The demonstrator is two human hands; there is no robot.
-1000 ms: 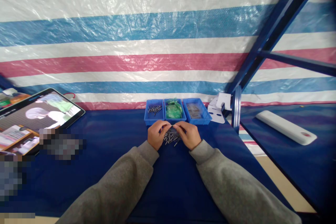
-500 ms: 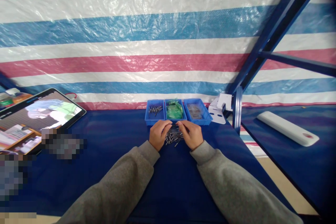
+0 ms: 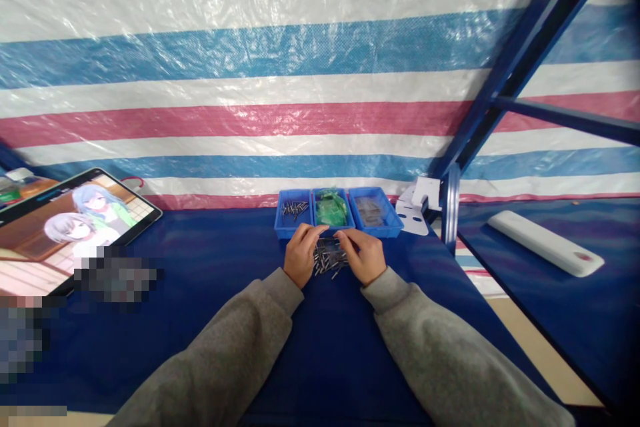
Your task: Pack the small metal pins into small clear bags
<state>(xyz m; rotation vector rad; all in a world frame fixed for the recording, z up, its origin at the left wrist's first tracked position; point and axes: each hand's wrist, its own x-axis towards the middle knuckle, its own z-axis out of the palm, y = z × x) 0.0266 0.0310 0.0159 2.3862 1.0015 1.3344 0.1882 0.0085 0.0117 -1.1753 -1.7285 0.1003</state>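
From ten round to two o'clock, with the metal pile as the hub and twelve pointing away from the person, hangs a glossy plastic sheet striped red, white and blue [image 3: 300, 120]. Below it spreads a dark-blue table top [image 3: 320, 360]. At two o'clock stands a blue metal frame [image 3: 451, 207] with a slanting beam. Two grey sleeves [image 3: 220, 353] reach in from seven and five. Near nine lies a flat black-edged tablet [image 3: 100, 213], its screen showing two cartoon figures; well off at three rests a long white rounded bar [image 3: 547, 243].

Three shallow blue plastic trays [image 3: 293, 231] stand side by side: the one at eleven holds dark metal pins [image 3: 295, 209], the one at twelve a crumpled green plastic bag [image 3: 333, 208], the one past one o'clock clear plastic pieces [image 3: 370, 211]. The left hand [image 3: 301, 255] sits at nine and the right hand [image 3: 369, 259] at three, both with thumb and forefinger brought close. At two lie white card sheets with dark ovals [image 3: 414, 223].

The loose pile of slim silvery metal pieces [image 3: 327, 260] lies on the table between the hands. A thin dark sliver shows between their fingertips; whether either grip is closed on it, I cannot tell.
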